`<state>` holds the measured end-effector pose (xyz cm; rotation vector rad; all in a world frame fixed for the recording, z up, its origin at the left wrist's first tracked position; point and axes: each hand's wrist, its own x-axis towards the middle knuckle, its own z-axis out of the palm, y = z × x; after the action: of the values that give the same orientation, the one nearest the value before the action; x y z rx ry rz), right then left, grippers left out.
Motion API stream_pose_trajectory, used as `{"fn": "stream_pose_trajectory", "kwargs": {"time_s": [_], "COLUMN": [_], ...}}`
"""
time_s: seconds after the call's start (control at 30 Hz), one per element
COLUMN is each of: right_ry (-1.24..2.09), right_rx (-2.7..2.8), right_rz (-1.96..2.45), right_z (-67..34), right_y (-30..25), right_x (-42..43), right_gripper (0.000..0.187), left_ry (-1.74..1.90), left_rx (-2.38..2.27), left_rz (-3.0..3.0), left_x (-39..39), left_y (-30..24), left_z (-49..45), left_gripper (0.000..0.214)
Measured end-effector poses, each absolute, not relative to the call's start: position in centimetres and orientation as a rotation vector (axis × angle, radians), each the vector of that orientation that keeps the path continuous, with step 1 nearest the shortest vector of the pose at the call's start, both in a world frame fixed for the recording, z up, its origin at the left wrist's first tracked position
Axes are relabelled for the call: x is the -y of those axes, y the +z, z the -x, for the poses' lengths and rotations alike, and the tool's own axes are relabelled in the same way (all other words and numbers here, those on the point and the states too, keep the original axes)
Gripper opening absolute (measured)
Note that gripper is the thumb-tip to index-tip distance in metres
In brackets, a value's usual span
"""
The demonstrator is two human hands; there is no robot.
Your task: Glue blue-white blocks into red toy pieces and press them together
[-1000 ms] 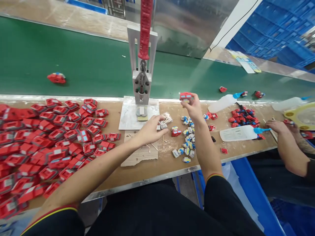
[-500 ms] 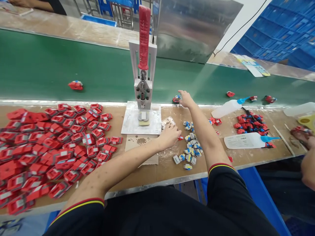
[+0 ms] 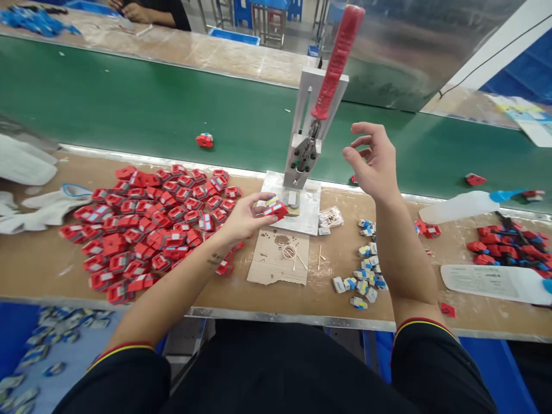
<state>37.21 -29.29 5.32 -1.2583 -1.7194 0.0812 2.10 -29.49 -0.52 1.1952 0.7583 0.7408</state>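
Observation:
My left hand (image 3: 245,217) pinches a small red toy part (image 3: 276,209) just left of the hand press's white base plate (image 3: 278,198). My right hand (image 3: 373,161) is raised in the air to the right of the press, fingers spread and loosely curled, holding nothing. It hovers near the press's red lever handle (image 3: 338,60), not touching it. A big heap of red parts (image 3: 150,227) lies to the left of my left hand. Several small white, blue and yellow pieces (image 3: 364,270) lie below my right forearm.
A green conveyor belt (image 3: 129,109) runs behind the bench, carrying a red part (image 3: 204,140) and another (image 3: 475,179). White glue bottles (image 3: 461,206) and more red parts (image 3: 506,247) sit at right. A cardboard scrap (image 3: 280,257), white cloth gloves (image 3: 38,201) and another person's hands (image 3: 131,11) are in view.
My right hand left a red part on the belt and rose toward the press lever. My left hand picked up a red part and brought it to the press base. The view swung left.

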Motion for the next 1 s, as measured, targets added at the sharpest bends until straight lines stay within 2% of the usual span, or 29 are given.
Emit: {"fn": "stream_pose_trajectory", "kwargs": {"time_s": [0.23, 0.37, 0.57, 0.67, 0.73, 0.77, 0.87, 1.0], "right_ry": [0.092, 0.093, -0.146, -0.201, -0.086, -0.002, 0.214, 0.286], "right_rx": [1.664, 1.706, 1.617, 1.621, 1.766, 1.838, 1.903, 1.774], "right_rz": [1.119, 1.111, 1.164, 1.252, 1.295, 1.315, 1.372, 1.389], "right_z": [-31.3, -29.3, -27.6, -26.1, -24.8, -24.2, -22.6, -22.3], "right_y": [9.2, 10.8, 10.1, 7.8, 5.6, 4.5, 1.6, 0.4], "right_x": [27.3, 26.5, 28.7, 32.2, 34.3, 35.0, 35.7, 35.0], "right_gripper": [0.063, 0.069, 0.056, 0.033, 0.016, 0.013, 0.024, 0.02], "left_ry": [0.799, 0.82, 0.87, 0.904, 0.927, 0.936, 0.949, 0.948], "left_rx": [-0.803, -0.836, -0.787, -0.757, -0.73, -0.715, -0.696, -0.684], "left_rz": [-0.785, -0.751, -0.778, -0.746, -0.747, -0.755, -0.797, -0.879], "left_x": [27.4, 26.2, 25.3, 25.6, 26.3, 26.8, 28.5, 30.1], "left_y": [-1.2, -1.0, -1.2, -1.4, -1.7, -1.8, -2.0, -2.1], "left_z": [-3.7, -4.2, -5.5, -6.0, -6.3, -6.5, -7.6, -8.9], "left_gripper": [0.047, 0.038, 0.026, 0.018, 0.02, 0.022, 0.028, 0.043]}}
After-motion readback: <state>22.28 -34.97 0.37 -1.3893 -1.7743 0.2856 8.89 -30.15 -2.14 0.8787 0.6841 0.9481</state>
